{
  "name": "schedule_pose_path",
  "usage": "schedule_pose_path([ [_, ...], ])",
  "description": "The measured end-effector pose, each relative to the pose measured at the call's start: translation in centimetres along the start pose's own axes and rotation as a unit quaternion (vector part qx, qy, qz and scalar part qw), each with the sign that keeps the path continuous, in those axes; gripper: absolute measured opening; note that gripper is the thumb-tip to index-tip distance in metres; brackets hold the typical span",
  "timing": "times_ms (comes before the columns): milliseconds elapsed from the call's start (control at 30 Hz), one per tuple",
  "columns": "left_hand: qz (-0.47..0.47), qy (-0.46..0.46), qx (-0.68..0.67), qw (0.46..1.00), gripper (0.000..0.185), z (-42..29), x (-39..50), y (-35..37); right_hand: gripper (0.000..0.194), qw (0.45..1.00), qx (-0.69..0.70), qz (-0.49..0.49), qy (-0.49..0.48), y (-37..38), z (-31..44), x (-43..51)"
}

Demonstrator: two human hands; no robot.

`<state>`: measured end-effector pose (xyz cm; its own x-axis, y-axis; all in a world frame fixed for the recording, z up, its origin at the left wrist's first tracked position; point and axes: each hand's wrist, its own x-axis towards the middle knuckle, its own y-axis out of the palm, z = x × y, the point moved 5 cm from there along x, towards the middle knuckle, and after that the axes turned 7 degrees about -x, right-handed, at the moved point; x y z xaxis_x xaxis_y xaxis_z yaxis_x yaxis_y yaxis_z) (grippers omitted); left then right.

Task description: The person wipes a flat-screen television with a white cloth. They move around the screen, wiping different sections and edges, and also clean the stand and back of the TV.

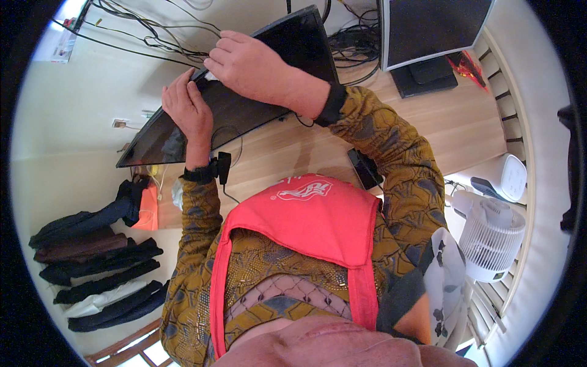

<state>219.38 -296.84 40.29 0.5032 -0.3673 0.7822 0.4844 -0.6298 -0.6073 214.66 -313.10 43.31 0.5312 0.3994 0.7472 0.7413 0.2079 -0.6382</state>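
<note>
A wide black flat-screen monitor stands tilted across the wooden desk in front of me. My left hand is at its upper edge, thumb on the near side and fingers along the rim. To the right of it, my right hand bends over the same edge with its fingers curled. A small bit of white material, perhaps cloth or tissue, shows beneath those fingers against the screen. Most of that white piece is hidden by the hand. A black wrist strap with a small device sits on my left wrist.
Loose cables hang behind the monitor. A second monitor stands at the back right. A smartphone lies near my right forearm. Dark clothes hang at left; a white fan stands at right.
</note>
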Motion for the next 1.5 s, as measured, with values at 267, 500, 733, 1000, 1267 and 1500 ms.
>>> schedule_pose_path([
  [267,0.029,-0.008,-0.016,0.999,0.022,0.0,-0.1,-0.7,0.009,0.998,-0.005,-0.064,-0.026,-0.5,-2.8,-1.5],
  [500,0.010,-0.007,-0.013,1.000,0.021,-0.2,0.0,-0.6,0.024,0.999,0.017,0.041,0.002,-4.5,-8.8,-4.3],
  [733,-0.006,0.007,-0.023,1.000,0.021,0.0,0.0,-0.3,0.030,0.996,0.038,0.009,0.080,-6.8,-11.4,-5.9],
  [1000,-0.008,0.001,-0.009,1.000,0.021,-0.4,0.0,-0.2,0.039,0.934,0.182,-0.121,0.284,-3.9,-12.3,-10.4],
  [1267,-0.020,0.005,0.001,1.000,0.022,-0.5,0.0,0.0,0.029,0.846,0.249,-0.179,0.436,3.4,-10.3,-17.7],
  [1500,-0.008,0.012,0.014,1.000,0.025,-0.9,0.1,-0.2,0.029,0.857,0.226,-0.189,0.423,7.3,-8.8,-22.4],
])
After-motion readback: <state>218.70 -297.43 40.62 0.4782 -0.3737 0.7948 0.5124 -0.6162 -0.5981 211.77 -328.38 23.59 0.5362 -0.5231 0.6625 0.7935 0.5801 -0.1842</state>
